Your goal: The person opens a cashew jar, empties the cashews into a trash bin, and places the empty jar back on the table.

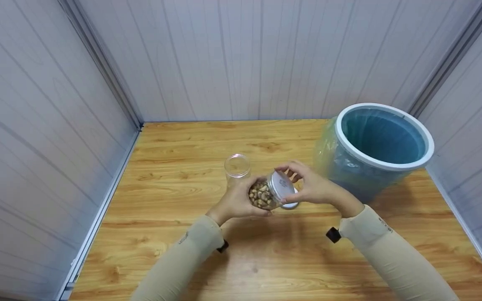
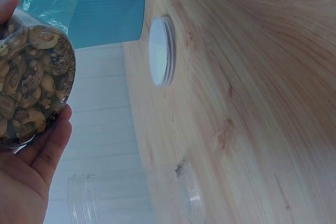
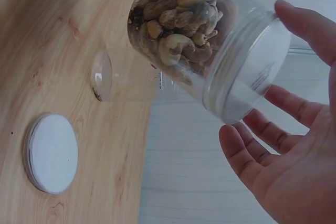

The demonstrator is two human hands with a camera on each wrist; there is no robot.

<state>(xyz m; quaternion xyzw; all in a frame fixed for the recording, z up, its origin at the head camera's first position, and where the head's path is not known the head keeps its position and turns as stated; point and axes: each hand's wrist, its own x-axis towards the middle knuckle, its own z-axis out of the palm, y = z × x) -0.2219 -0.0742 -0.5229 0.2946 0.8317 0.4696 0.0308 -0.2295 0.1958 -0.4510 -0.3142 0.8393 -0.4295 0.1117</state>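
Note:
A clear jar of cashew nuts (image 1: pixel 261 194), tilted, is held in my left hand (image 1: pixel 239 200). The left fingers and thumb wrap its sides, and the nuts show through its base in the left wrist view. On the jar's mouth sits a white lid (image 1: pixel 283 185) with small print. My right hand (image 1: pixel 317 187) grips the lid's rim, thumb on one side and fingertips on the other. Beyond the left hand stands a clear jar without a lid (image 1: pixel 237 166), a few dark crumbs at its bottom. A second white lid (image 3: pixel 51 153) lies on the table.
A blue-green bin (image 1: pixel 385 161) with a white rim and a clear plastic liner stands at the right. The wooden table (image 1: pixel 174 167) is bounded by pale panel walls (image 1: pixel 241 62) at the back and both sides.

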